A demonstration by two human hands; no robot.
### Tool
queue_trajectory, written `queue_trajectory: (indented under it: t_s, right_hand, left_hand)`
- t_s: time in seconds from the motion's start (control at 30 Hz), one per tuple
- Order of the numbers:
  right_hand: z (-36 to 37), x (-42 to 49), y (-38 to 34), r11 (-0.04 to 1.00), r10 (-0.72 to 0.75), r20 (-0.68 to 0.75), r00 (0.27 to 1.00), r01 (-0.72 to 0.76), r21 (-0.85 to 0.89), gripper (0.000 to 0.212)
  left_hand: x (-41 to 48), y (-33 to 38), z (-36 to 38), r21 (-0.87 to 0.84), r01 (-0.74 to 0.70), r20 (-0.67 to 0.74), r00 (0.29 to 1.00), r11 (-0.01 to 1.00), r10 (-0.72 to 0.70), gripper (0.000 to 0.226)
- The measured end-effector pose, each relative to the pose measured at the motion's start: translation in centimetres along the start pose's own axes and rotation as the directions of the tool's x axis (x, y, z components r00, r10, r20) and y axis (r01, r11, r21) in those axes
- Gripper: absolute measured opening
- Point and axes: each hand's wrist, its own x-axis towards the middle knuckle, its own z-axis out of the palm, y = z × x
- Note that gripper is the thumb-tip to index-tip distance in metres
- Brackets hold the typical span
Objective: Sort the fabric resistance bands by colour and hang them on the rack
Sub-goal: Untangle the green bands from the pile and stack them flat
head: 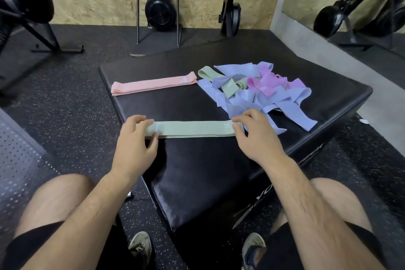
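Observation:
A green band (pixel 192 129) lies flat and stretched out on the black padded box (pixel 197 173). My left hand (pixel 135 140) pinches its left end between thumb and fingers. My right hand (pixel 254 136) holds its right end with curled fingers. A neat stack of pink bands (pixel 153 85) lies further back on the left of the box. At the back right is a tangled heap of blue bands (pixel 243 98), purple bands (pixel 267 83) and green bands (pixel 219 81). No rack is in view.
The box stands on speckled black rubber flooring (pixel 72 103). Black exercise machines (pixel 160 11) stand along the wooden wall behind. A mirror (pixel 350 2) is at the right. My knees and shoes are at the bottom of the view.

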Motion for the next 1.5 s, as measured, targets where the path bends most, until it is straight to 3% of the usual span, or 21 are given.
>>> queue_trajectory:
  t_s: [0.2,0.37,0.5,0.63,0.9,1.03,1.27,1.5]
  right_hand:
    - [0.6,3.1,-1.1,0.999,-0.049,-0.080,0.996,0.048,-0.018,0.028]
    - [1.3,7.0,-0.3,0.996,-0.050,-0.203,0.978,0.034,-0.083,0.026]
    - [1.3,9.5,1.3,0.993,0.042,-0.232,0.972,-0.066,-0.096,0.028]
    - [2.0,10.7,2.3,0.982,0.098,-0.156,0.983,-0.121,-0.144,0.029]
    - [2.3,11.4,3.3,0.986,0.113,-0.145,0.983,-0.128,-0.103,0.029]
    - [2.1,11.4,3.2,0.988,0.104,-0.154,0.983,-0.120,-0.098,0.028]
    - [2.4,11.4,2.6,0.992,0.022,-0.157,0.987,-0.041,-0.120,0.026]
    - [2.3,10.9,1.2,0.994,-0.070,-0.132,0.989,0.058,-0.090,0.023]
  left_hand:
    - [3.5,5.1,3.6,-0.070,-0.209,0.046,0.976,0.975,0.213,0.026]
    - [8.5,9.6,6.3,-0.161,-0.258,0.081,0.958,0.953,0.273,0.023]
    - [13.0,12.0,8.7,-0.162,-0.240,0.190,0.944,0.957,0.268,0.022]
    - [16.2,14.2,11.5,-0.019,-0.217,0.348,0.914,0.976,0.210,0.024]
    - [19.0,16.1,14.9,0.158,-0.212,0.451,0.884,0.964,0.121,0.020]
    - [19.1,16.2,14.6,0.135,-0.207,0.430,0.894,0.969,0.131,0.009]
    - [18.1,15.2,10.9,0.049,-0.249,0.289,0.931,0.967,0.224,0.014]
    - [16.6,15.6,5.2,0.077,-0.344,0.205,0.924,0.936,0.323,0.016]
